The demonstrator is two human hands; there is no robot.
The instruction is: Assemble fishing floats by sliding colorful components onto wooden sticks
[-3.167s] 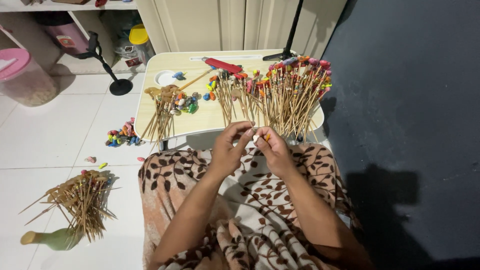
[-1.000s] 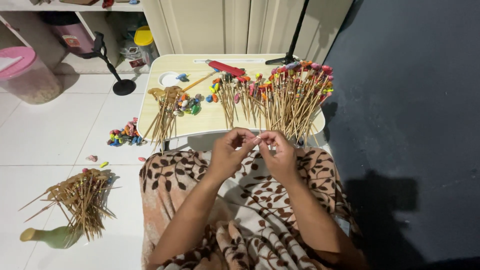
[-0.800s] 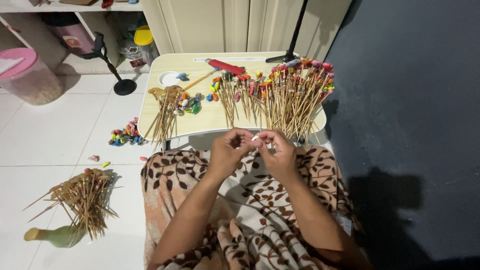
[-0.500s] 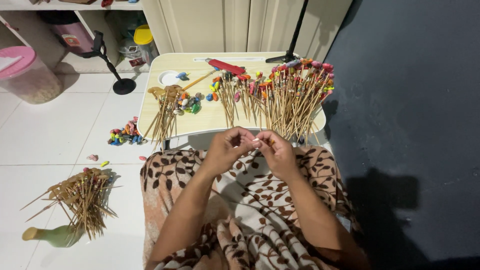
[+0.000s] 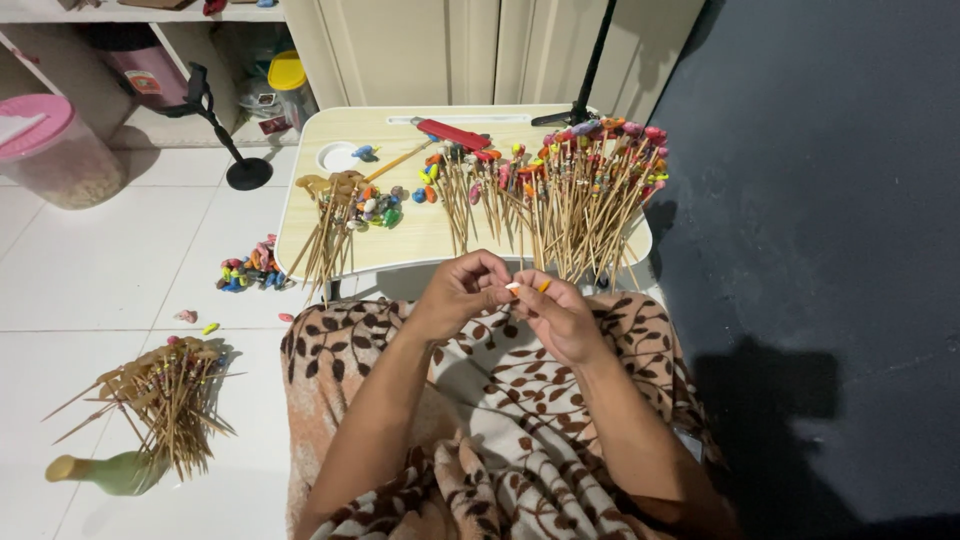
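Both hands meet over my lap: my left hand [image 5: 462,292] and right hand [image 5: 556,314] pinch a small orange bead [image 5: 543,286] between their fingertips, just in front of the table [image 5: 420,235] edge. Far left on the floor lies a bundle of sticks [image 5: 165,400] across a green bottle [image 5: 110,472], with a heap of coloured beads [image 5: 250,275] farther up near the table leg. On the table, from left, a small stick bunch [image 5: 330,225], a red tool [image 5: 452,133], and a big spread of bead-tipped sticks [image 5: 570,195] at right.
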